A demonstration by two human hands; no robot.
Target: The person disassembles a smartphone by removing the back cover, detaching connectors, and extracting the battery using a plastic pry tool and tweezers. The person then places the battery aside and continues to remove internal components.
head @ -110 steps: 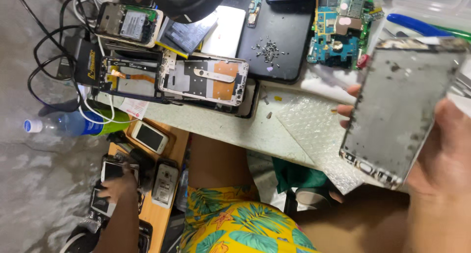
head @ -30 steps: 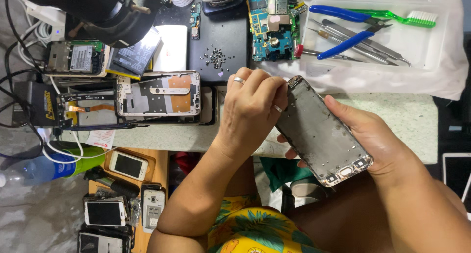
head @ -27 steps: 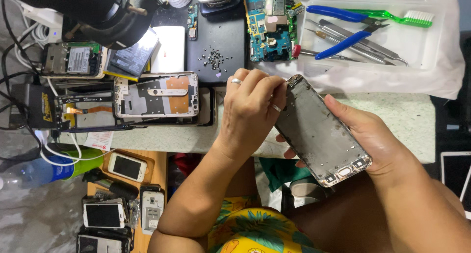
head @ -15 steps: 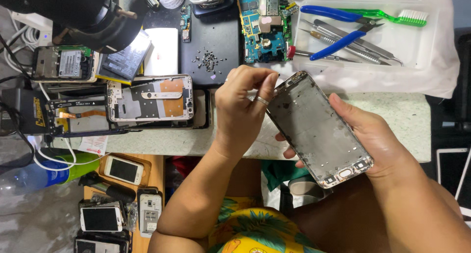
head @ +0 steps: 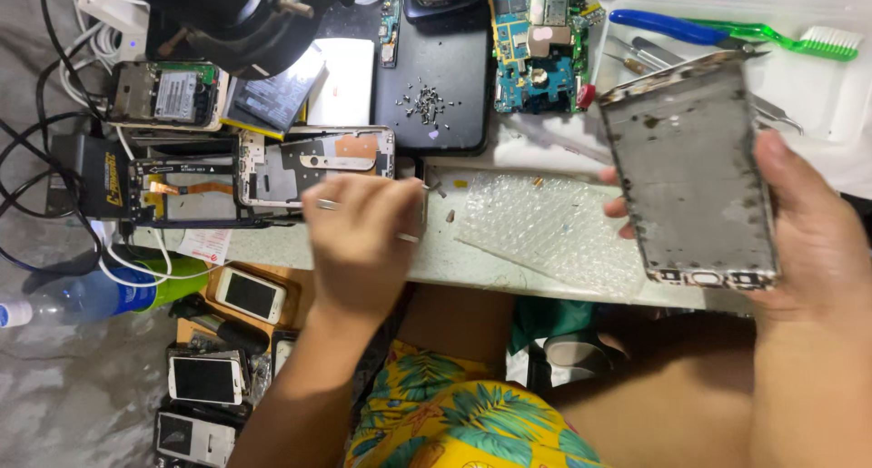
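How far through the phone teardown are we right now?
Done: the phone frame in the right hand looks stripped bare, with loose screws and a circuit board laid out on the bench. In hand: the left hand, blurred, is over the bench edge. Left: other opened phones remain apart.

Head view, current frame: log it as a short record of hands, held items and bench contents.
setting: cluttered phone repair bench
right hand: holds a bare phone frame upright, off the bench
left hand: blurred, low over the bench edge, a thin metal tool seemingly in its fingers
beside left hand: opened phone chassis
between the hands: bubble wrap sheet
further back: pile of tiny screws on a dark mat, blue circuit board
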